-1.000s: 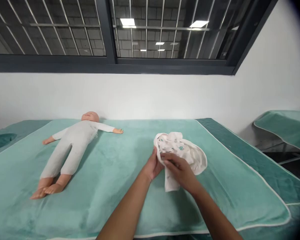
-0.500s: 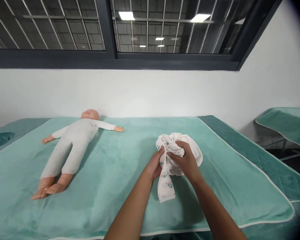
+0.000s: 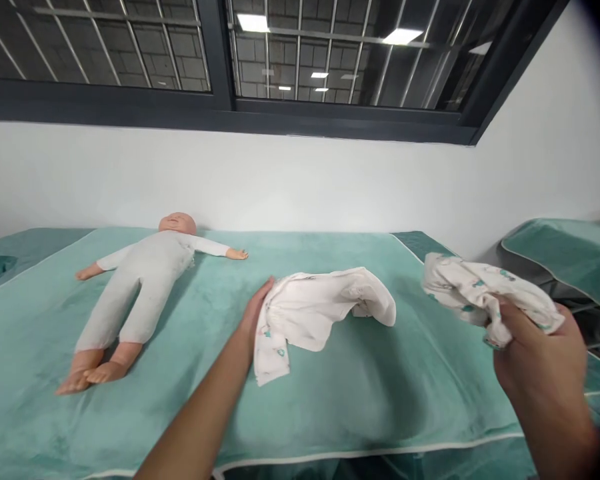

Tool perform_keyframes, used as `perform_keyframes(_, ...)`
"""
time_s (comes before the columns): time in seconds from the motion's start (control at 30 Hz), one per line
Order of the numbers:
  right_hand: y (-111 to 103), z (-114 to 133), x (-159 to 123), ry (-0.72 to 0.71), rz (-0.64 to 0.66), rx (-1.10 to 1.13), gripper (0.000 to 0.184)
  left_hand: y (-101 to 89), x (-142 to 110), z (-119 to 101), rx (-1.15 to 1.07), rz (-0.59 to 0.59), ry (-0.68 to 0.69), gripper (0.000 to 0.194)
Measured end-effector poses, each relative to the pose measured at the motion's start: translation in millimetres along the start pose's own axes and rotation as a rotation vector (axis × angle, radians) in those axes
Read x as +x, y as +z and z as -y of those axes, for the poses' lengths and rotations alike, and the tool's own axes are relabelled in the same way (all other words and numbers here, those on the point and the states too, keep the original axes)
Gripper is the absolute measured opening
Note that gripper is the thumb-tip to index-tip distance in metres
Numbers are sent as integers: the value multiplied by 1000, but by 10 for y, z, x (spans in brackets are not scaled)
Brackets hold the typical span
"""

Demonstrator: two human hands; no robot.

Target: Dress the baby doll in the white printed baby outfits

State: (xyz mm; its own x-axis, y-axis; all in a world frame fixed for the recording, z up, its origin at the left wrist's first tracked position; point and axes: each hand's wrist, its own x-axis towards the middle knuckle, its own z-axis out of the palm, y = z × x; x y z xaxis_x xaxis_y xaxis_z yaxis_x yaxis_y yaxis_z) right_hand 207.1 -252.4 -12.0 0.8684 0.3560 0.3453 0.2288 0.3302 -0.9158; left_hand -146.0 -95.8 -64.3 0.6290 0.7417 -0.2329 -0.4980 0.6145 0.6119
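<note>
Drooping at six o'clock in the head view, the white cloth [image 3: 313, 307] could slip away, as the left hand's [image 3: 253, 312] grip pinches only its nine-o'clock edge, some fingers hidden. Toward four o'clock, the patterned cloth [image 3: 460, 287] might unravel if the right hand [image 3: 545, 357], its grip pressed round one end, loosens. The left hand points toward one o'clock, the right toward eleven.
</note>
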Motion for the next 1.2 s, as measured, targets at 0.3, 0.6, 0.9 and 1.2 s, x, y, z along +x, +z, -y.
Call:
perform_keyframes(0.3,-122,-998,-864,-487,391,-854,58,-625,-607,-541,531,-331,256,48)
perform_keyframes(0.6,361,-337,-1810,-694,402,-920,73,-310,-532,-518,1619,-491,643,30)
perform_keyframes(0.9,961,-433,-1968,-862,932,-755,65,-252,-382,-517,1846,-578,473,27)
perform_keyframes(1.2,85,-987,-723,-934,700,-1182,60,-292,-916,-917,1556,-657,719,18)
